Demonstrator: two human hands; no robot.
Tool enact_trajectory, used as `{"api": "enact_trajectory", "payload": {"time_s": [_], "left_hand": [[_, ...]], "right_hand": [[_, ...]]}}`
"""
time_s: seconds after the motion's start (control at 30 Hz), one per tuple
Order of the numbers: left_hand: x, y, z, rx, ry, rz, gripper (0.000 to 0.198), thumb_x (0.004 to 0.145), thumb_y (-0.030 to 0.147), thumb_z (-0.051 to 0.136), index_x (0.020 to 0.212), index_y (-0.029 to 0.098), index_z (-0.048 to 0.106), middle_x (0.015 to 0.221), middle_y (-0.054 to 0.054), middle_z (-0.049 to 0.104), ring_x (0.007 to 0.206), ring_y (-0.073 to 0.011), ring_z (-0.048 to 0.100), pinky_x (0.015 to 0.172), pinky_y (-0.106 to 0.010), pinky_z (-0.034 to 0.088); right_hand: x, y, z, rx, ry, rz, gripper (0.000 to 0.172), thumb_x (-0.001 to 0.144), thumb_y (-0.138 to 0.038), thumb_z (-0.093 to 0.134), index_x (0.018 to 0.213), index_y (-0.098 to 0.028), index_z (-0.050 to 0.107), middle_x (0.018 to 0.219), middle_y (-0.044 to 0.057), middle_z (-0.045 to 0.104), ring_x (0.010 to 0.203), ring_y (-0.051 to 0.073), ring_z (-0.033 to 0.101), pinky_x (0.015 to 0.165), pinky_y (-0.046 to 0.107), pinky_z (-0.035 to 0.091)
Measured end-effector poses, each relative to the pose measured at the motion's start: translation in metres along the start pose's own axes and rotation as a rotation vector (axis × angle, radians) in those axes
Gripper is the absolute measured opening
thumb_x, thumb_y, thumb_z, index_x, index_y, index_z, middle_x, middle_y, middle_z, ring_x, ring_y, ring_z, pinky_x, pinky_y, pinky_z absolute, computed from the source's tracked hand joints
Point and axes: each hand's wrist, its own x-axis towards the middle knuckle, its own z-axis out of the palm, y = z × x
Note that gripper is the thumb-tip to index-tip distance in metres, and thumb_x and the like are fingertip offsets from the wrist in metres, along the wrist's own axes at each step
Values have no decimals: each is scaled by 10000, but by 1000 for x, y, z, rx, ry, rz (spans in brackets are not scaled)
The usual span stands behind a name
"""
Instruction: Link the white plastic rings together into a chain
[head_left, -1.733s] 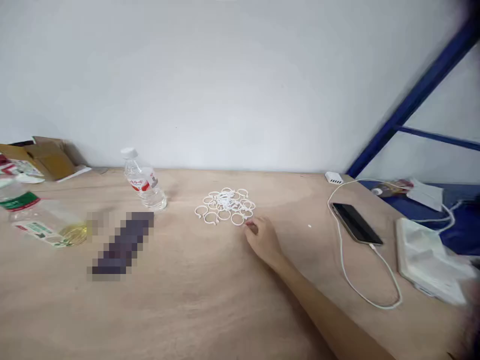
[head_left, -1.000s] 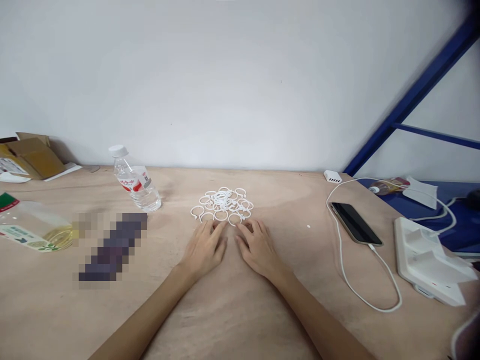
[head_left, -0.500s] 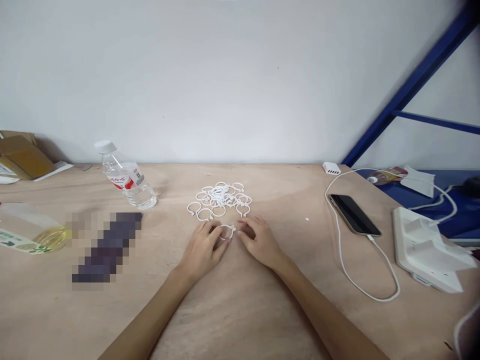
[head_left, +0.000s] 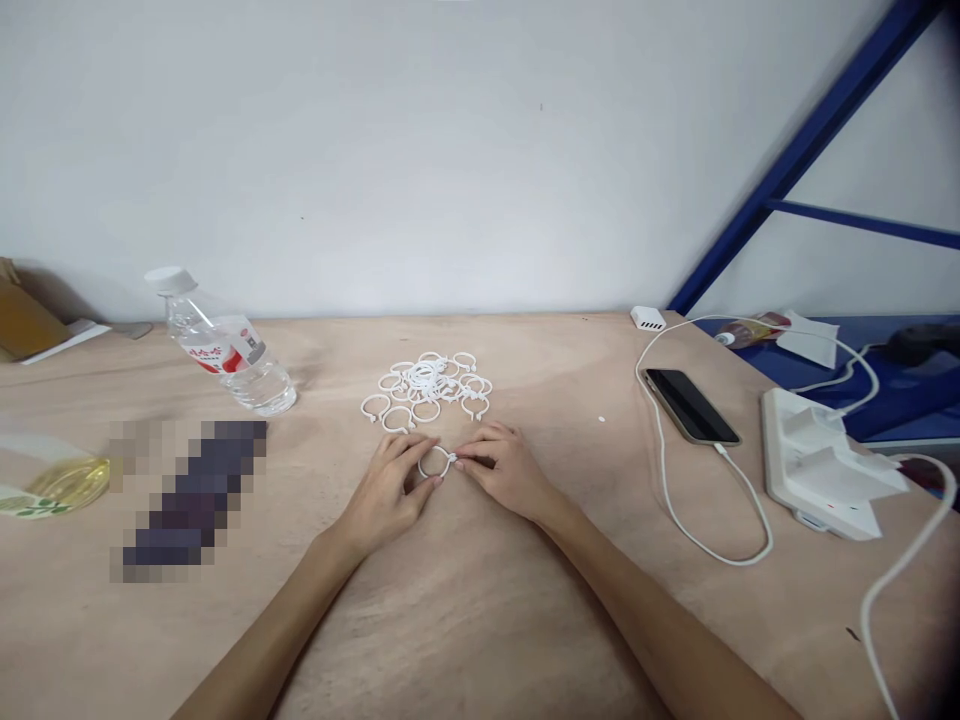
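Observation:
Both hands rest on a wooden table [head_left: 465,620] just in front of a pile of several white plastic rings [head_left: 427,385]. One white ring [head_left: 436,462] lies apart from the pile, between the hands. My left hand [head_left: 386,495] pinches its left side with thumb and fingers. My right hand [head_left: 506,475] pinches its right side at the small clasp. The ring sits low, at or just above the table top.
A clear water bottle [head_left: 221,345] lies at the left, with an oil bottle [head_left: 52,480] and a blurred dark object [head_left: 187,500] nearer. At the right lie a black phone [head_left: 690,405] on a white cable [head_left: 675,500], a white charger [head_left: 646,318] and a white power strip [head_left: 825,465].
My left hand came into view beside the right. Both hands took one ring from the pile's front edge and drew it toward me. The view shifted slightly.

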Motion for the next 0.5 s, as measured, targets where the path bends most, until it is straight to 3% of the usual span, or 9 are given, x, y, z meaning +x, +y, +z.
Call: {"api": "enact_trajectory", "payload": {"time_s": [0.27,0.5], "left_hand": [[-2,2,-2,33,-29,50,386,845,223,544,1231,211,532,1161,-92,565,1102,-237,483,969,-431,439],[-4,9,1,98,-13,144,400,876,307,516,1258,190,487,1153,-113,556,1094,-239,503,955,-430,457]], "right_hand": [[1,0,0,23,4,-82,84,825,-158,652,804,-214,710,821,16,712,864,177,612,824,336,435],[-2,-2,-3,158,65,-124,100,879,-172,568,844,-199,659,826,34,669,838,177,578,802,325,474]]}}
